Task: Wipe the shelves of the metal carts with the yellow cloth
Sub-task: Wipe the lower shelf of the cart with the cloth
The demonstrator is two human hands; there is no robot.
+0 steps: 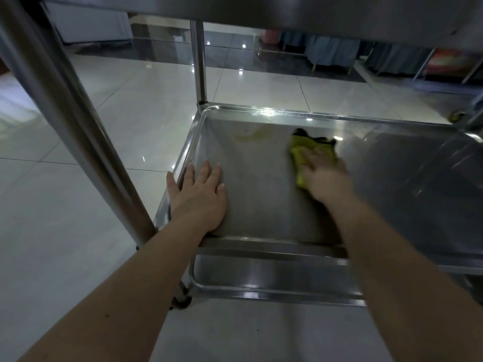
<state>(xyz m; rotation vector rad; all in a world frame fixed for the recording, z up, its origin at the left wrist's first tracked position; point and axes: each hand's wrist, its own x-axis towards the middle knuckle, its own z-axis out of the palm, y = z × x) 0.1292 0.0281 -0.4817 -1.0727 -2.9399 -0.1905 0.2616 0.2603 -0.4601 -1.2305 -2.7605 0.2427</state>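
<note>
I look down at the middle shelf [261, 205] of a stainless steel cart. The yellow cloth [304, 150], dark at its far edge, lies on that shelf right of centre. My right hand [324, 176] presses flat on the cloth, fingers spread and blurred by motion. My left hand [201, 194] rests palm down on the shelf's near left corner, fingers straight, thumb over the raised rim. A yellowish smear [254, 134] marks the shelf just left of the cloth, toward the far edge.
The cart's upper shelf [287, 11] hangs overhead. Steel posts rise at the near left [78, 126] and far left [199, 64]. A lower shelf [261, 273] shows below, with a caster [181, 300] on the glossy tiled floor. Another cart's wheel [457, 116] is at far right.
</note>
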